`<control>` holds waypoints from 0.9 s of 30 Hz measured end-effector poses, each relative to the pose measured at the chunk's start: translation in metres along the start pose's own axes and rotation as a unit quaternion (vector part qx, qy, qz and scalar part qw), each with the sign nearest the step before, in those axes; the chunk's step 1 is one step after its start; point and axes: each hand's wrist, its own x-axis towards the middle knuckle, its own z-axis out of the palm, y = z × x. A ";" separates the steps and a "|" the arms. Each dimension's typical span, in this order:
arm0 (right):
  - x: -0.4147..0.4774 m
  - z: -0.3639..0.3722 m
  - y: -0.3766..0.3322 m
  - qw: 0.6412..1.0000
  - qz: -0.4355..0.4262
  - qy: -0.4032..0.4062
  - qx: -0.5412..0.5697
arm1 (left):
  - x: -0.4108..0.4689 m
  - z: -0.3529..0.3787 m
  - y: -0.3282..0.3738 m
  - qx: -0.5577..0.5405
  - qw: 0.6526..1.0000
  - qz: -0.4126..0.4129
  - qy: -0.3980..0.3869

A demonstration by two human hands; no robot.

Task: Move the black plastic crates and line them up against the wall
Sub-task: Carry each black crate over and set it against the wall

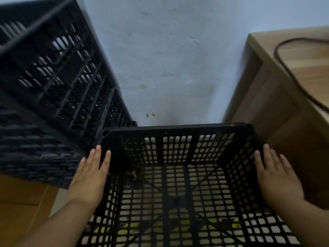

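An open black plastic crate (178, 132) with a lattice floor and walls sits below me, its far rim against the pale wall (178, 59). My left hand (90, 173) lies flat along the crate's left rim, fingers straight and together. On the right rim, my right hand (277, 173) rests the same way. Neither hand curls around the plastic. A taller stack of black crates (58, 82) stands at the left, also against the wall, touching the near crate's left corner.
A wooden cabinet (277, 107) stands right of the crate, close to its right wall, with a dark cable (293, 72) lying on top. Wood-toned flooring (23, 202) shows at the lower left under the stack.
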 end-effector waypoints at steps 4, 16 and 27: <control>-0.036 -0.011 0.005 1.000 0.008 -0.003 -0.016 | -0.032 -0.017 -0.013 -0.014 1.000 0.004 -0.005; -0.161 -0.100 0.057 0.993 0.035 0.107 0.037 | -0.128 -0.124 -0.058 -0.009 0.998 0.025 0.064; -0.259 -0.206 0.128 0.965 0.095 0.238 0.055 | -0.202 -0.276 -0.089 0.000 0.984 0.051 0.171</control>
